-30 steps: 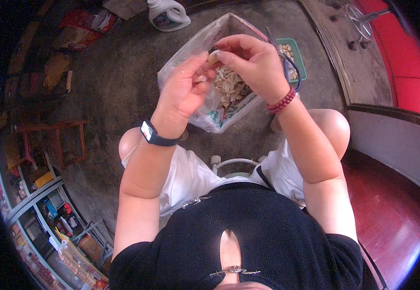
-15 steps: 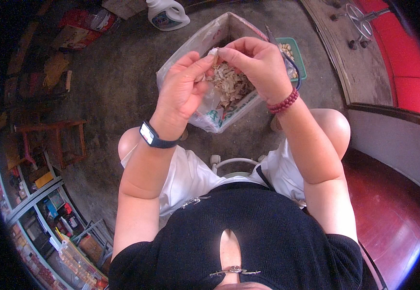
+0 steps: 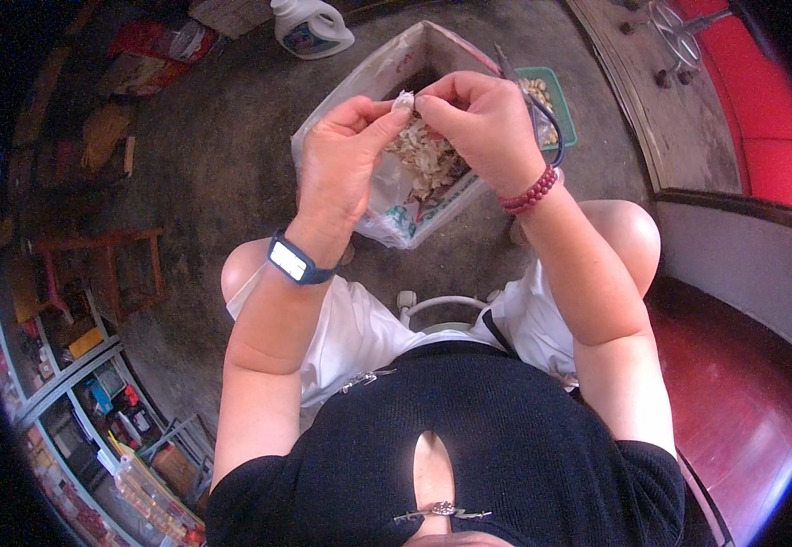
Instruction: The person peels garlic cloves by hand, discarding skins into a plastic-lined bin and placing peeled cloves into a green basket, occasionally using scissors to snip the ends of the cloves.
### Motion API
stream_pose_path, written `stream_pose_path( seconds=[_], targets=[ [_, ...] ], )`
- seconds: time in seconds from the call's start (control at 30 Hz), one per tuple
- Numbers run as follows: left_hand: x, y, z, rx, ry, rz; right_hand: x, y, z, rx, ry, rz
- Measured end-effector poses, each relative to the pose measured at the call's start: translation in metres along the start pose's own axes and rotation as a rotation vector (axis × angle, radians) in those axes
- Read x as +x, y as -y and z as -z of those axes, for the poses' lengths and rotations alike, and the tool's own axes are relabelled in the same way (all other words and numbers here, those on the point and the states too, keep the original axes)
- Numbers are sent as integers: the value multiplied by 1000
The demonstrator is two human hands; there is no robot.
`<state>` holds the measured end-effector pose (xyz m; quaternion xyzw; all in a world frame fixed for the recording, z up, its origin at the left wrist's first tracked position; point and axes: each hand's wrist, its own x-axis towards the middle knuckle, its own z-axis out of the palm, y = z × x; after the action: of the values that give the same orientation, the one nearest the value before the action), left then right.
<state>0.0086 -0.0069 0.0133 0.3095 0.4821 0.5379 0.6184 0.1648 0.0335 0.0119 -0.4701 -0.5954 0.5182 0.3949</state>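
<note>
A whitish garlic clove (image 3: pixel 403 100) with loose papery skin is pinched between thumb and fingertips of my left hand (image 3: pixel 337 159), which wears a dark watch. My right hand (image 3: pixel 492 114), with a dark red bead bracelet, pinches at the clove's right edge. Both hands are above a box (image 3: pixel 467 55) lined with a clear plastic bag (image 3: pixel 387 228). Inside it lies a heap of dry garlic skins (image 3: pixel 428 164), partly hidden by my hands. To the right, a green basket (image 3: pixel 569 118) holds several pale peeled cloves (image 3: pixel 540 89).
Scissors (image 3: pixel 557 128) with a dark blue handle lean between box and basket. A white jug (image 3: pixel 309 32) stands beyond the box on the floor. At left are a wooden frame (image 3: pixel 154 260) and stocked shelves (image 3: pixel 68 374); a metal chair base (image 3: pixel 678 41) is far right.
My left hand has turned and closed its fingers more around the clove. My right fingertips have shifted slightly right, off the clove's top. The box and basket look the same.
</note>
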Motion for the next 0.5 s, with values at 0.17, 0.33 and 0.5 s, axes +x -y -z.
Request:
stream_pose_path(
  seconds=[0.17,0.33,0.5],
  targets=[
    [-1,-1,-4,-43,3,-10,2,-6,-2,35,-64,50],
    [3,0,4,-93,13,1,3,0,2,210,81,-136],
    [0,-4,-4,139,-33,-112,4,-1,4,339,71,-115]
  ],
)
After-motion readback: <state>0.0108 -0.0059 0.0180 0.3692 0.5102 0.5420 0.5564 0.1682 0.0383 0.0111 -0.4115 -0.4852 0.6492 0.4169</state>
